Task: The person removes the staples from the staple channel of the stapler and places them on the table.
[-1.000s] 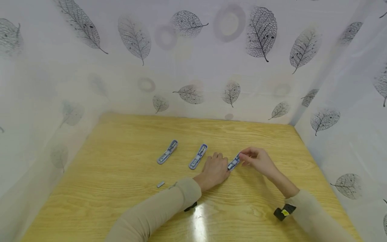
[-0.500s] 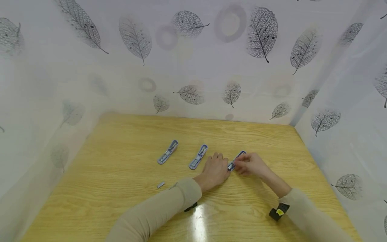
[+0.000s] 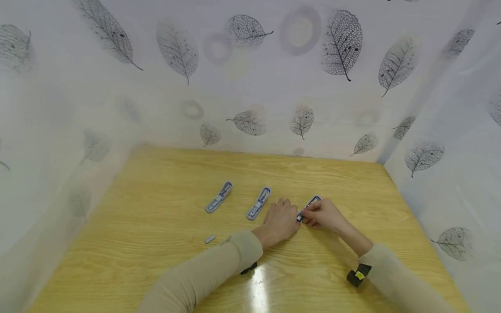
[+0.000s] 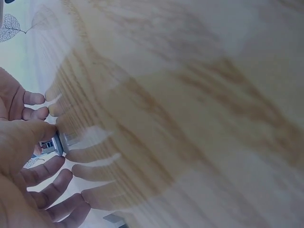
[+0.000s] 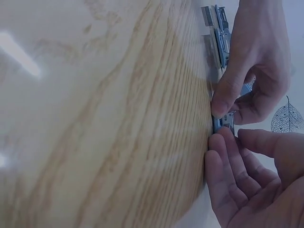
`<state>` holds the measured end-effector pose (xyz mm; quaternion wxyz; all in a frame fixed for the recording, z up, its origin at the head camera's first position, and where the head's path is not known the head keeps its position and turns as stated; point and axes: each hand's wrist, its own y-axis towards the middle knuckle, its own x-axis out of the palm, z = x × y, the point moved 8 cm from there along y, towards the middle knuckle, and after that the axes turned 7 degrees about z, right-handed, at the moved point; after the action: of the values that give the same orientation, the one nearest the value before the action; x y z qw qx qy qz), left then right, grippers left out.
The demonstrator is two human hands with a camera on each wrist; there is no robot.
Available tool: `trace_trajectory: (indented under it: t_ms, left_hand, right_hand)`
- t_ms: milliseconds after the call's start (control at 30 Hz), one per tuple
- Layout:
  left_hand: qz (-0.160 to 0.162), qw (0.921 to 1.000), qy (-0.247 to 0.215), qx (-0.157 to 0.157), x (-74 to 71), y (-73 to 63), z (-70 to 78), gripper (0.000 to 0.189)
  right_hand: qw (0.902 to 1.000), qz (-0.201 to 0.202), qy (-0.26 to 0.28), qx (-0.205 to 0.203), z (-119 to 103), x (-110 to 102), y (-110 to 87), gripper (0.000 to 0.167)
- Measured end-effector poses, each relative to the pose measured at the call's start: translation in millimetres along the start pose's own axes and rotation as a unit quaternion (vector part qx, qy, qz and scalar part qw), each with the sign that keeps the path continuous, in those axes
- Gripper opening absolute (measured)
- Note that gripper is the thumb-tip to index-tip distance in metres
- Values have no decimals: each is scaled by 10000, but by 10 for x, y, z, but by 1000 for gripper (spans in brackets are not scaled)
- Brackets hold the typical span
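An opened, flat-lying blue stapler [image 3: 315, 199] with a metal inside is on the table between both hands. My left hand [image 3: 279, 219] holds its near end, thumb against the side and the other fingers bent beyond it. At that same end, my right hand [image 3: 325, 215] pinches with thumb and fingertips. The right wrist view shows the metal part of the stapler [image 5: 229, 119] between the two hands; whether a small piece is also in the right fingertips is hidden. Two more opened staplers, one in the middle [image 3: 258, 203] and one farther left [image 3: 218, 197], lie apart from the hands.
A small grey strip, apparently staples [image 3: 209, 239], lies on the wooden table [image 3: 156, 208], left of the left forearm. A pale curtain with leaf prints [image 3: 250, 78] encloses the table's back and sides.
The right hand has moved from the far end of the held stapler down to its near end, uncovering the far tip. The left hand has stayed in place.
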<state>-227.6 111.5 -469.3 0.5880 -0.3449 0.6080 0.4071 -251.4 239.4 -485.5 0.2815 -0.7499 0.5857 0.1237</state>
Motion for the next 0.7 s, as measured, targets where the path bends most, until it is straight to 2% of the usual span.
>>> trace_trajectory:
  t_ms: [433, 700]
  left_hand:
    - [-22, 10000, 20, -5, 1, -10, 12, 38]
    - [3, 10000, 35, -5, -12, -31, 22, 38]
  right_hand:
    - [9993, -115, 229, 255, 34, 29, -37, 29]
    - [9984, -302, 398, 261, 14, 19, -61, 30]
